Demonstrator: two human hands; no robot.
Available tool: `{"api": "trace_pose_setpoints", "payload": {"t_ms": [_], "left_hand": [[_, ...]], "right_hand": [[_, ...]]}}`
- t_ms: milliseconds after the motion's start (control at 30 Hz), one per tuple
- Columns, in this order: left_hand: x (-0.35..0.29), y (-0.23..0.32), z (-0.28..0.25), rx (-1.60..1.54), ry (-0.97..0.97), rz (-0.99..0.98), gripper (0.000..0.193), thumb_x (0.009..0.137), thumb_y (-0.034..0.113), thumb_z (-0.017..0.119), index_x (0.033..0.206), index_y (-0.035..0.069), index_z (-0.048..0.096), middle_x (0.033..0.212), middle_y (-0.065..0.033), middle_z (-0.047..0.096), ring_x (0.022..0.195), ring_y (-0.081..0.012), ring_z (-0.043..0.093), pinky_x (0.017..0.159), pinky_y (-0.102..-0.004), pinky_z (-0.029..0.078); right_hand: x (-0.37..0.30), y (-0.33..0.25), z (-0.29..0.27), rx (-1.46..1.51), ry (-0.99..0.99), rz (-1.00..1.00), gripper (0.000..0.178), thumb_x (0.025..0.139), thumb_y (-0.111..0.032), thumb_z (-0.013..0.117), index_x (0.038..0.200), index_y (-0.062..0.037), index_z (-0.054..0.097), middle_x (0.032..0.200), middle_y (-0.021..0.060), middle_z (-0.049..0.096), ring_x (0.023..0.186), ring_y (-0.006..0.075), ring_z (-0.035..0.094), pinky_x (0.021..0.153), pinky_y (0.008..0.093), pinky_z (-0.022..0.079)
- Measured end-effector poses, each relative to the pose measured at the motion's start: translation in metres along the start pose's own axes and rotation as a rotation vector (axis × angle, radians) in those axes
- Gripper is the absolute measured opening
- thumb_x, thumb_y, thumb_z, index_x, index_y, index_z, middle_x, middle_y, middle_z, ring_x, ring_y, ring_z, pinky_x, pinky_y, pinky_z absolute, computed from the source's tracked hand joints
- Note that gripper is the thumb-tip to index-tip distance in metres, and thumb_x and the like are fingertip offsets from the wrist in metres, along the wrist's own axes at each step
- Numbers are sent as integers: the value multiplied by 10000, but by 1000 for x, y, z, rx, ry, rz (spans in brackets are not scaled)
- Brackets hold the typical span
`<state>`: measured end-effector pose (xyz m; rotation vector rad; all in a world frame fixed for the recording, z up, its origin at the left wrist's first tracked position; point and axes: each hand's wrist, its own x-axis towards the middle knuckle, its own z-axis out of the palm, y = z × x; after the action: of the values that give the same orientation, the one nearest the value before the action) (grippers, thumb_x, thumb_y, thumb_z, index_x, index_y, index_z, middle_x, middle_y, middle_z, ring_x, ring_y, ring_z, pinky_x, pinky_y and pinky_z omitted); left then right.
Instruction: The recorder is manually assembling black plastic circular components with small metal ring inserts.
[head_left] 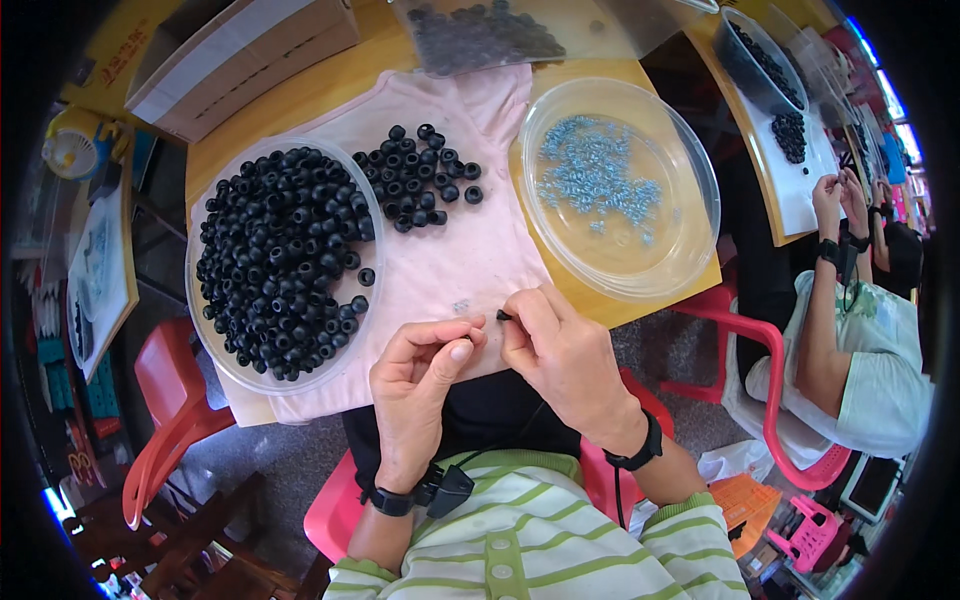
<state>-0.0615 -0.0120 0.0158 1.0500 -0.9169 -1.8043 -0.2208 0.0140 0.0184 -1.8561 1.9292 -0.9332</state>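
My left hand (418, 385) is closed in a pinch over the near edge of the cloth; what sits in its fingertips is mostly hidden. Close by on the right, my right hand (568, 358) pinches a small black piece (502, 315) between thumb and forefinger. Left of both hands, a clear round tray (372, 300) is heaped with black bead-like parts (275, 260) that have round holes. More loose black parts (408, 180) lie on the pink cloth (480, 262). A clear round tub (690, 250) at the right contains many small bluish metallic pieces (590, 170).
A cardboard box (245, 65) stands at the far left of the wooden table (670, 305), and a clear bin (580, 25) with dark parts is at the back. Red chairs (175, 400) flank the table. Another person (850, 350) sits at a table on the right.
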Motion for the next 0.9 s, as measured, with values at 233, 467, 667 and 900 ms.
{"api": "trace_pose_setpoints", "payload": {"t_ms": [233,467,667,900], "left_hand": [[-1,-3,-5,-48,4,17,132,918,13,642,1050,-1,646,1128,-154,683,997,-159,649,951,-296,498],[-7,-3,-11,-82,-10,29,151,918,14,643,1068,-6,652,1096,-149,687,938,-148,659,851,-263,527],[-12,5,-15,-340,-98,-52,231,950,40,605,1173,-18,614,1150,-169,667,949,-170,674,859,-271,553],[-22,14,-17,-427,-114,-136,257,960,25,576,1214,-20,574,1172,-192,653,995,-196,681,889,-285,562]], "right_hand": [[0,-11,-20,54,-18,45,155,837,-79,678,930,-57,557,815,111,537,745,322,611,610,398,506],[8,-6,-8,-91,-60,-33,183,791,-7,695,944,-41,602,829,108,562,777,295,606,669,376,498],[13,-12,-10,-137,-83,-83,184,766,9,677,913,-32,575,793,117,554,732,309,607,626,385,509],[14,-27,-39,557,-151,129,128,820,-28,720,934,-14,666,868,74,646,692,111,627,552,247,498]]}}
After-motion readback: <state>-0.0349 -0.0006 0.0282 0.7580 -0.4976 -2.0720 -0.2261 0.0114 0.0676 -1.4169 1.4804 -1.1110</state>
